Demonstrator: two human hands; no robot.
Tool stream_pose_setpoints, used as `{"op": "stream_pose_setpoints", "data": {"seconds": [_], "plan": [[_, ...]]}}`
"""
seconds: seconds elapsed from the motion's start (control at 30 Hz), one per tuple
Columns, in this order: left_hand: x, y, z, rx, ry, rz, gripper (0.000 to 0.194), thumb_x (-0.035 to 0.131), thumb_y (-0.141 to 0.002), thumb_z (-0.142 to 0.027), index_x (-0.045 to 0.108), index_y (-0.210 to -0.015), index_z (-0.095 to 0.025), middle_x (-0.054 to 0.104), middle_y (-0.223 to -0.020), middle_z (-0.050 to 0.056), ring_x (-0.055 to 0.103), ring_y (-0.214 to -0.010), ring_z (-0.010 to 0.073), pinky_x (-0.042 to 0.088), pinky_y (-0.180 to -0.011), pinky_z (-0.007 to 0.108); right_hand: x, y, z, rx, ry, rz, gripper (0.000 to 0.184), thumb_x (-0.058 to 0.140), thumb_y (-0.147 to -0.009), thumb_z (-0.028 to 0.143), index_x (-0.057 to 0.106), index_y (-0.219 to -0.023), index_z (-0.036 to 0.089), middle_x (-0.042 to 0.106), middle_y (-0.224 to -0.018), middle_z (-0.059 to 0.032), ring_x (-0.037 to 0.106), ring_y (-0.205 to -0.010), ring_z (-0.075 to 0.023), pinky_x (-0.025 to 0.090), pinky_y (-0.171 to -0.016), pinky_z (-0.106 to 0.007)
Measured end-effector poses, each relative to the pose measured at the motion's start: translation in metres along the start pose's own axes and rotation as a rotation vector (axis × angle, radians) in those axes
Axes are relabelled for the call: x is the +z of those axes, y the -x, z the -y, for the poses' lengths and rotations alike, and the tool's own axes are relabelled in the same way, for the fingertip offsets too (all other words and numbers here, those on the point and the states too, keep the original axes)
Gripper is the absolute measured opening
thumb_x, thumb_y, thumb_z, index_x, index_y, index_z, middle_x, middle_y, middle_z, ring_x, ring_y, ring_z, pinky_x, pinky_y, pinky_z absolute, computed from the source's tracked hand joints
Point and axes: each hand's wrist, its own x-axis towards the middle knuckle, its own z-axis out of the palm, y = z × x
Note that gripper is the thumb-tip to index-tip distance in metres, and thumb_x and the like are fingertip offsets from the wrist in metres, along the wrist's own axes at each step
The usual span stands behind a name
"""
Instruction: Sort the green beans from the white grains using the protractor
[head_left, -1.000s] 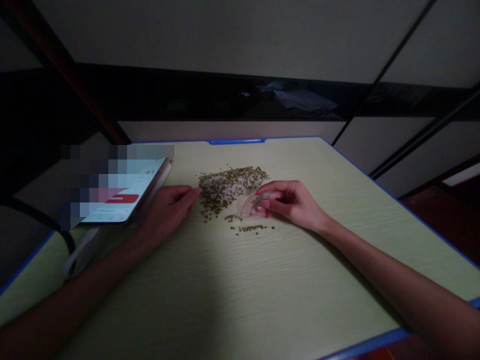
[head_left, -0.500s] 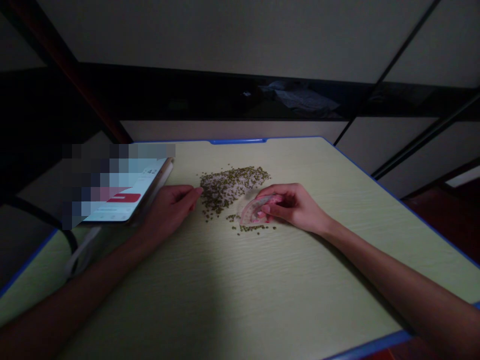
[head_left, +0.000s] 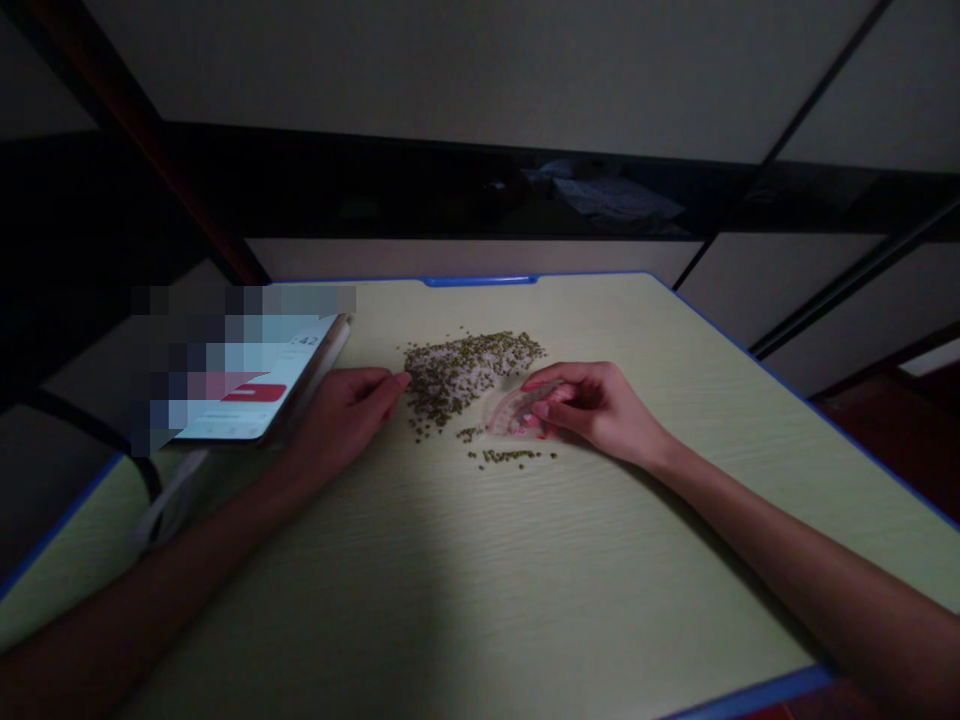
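Gently, the right hand [head_left: 592, 410] is pinching a clear pink protractor [head_left: 512, 412] between thumb and fingertips, holding it tilted with its edge on the table [head_left: 525, 560], just beside the pile of small green beans [head_left: 465, 368]. A few loose beans [head_left: 510, 456] are lying just in front of it. The left hand [head_left: 341, 415] is resting flat, fingers pressed together, fingertips touching the pile's left edge. A lit phone [head_left: 259, 395] is lying near the left edge; bare tabletop is stretching toward the blue near rim.
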Motion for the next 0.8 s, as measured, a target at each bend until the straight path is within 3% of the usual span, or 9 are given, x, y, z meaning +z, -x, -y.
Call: {"op": "stream_pose_setpoints", "data": {"seconds": [0.27, 0.57, 0.8], "plan": [[-0.0005, 0.0014, -0.0033, -0.021, -0.013, -0.003, 0.036, 0.044, -0.075, -0.037, 0.038, -0.045, -0.019, 0.033, -0.038, -0.008, 0.032, -0.039, 0.0067, 0.025, -0.044, 0.02, -0.0004, -0.0031, -0.0013, -0.01, 0.052, -0.079, 0.027, 0.06, -0.064, 0.019, 0.062, -0.089, 0.009, 0.06, -0.055, -0.0015, 0.049, -0.044, -0.0096, 0.035, -0.043, -0.022], [0.0003, 0.0019, -0.0033, -0.009, -0.006, -0.008, 0.036, 0.043, -0.075, -0.036, 0.037, -0.045, -0.019, 0.033, -0.038, -0.008, 0.031, -0.039, 0.0066, 0.025, -0.045, 0.02, 0.0022, -0.0038, -0.0023, -0.041, 0.046, -0.057, 0.029, 0.06, -0.066, 0.019, 0.062, -0.093, 0.008, 0.058, -0.055, -0.0007, 0.048, -0.045, -0.0086, 0.034, -0.043, -0.021], [-0.0004, 0.0017, -0.0056, -0.037, -0.016, -0.01, 0.035, 0.044, -0.075, -0.036, 0.039, -0.045, -0.019, 0.033, -0.038, -0.008, 0.031, -0.038, 0.0071, 0.025, -0.043, 0.021, 0.0, -0.0034, -0.0013, 0.004, -0.076, -0.012, 0.025, 0.062, -0.063, 0.018, 0.062, -0.087, 0.009, 0.062, -0.056, -0.0015, 0.056, -0.051, -0.0114, 0.044, -0.05, -0.024]]}}
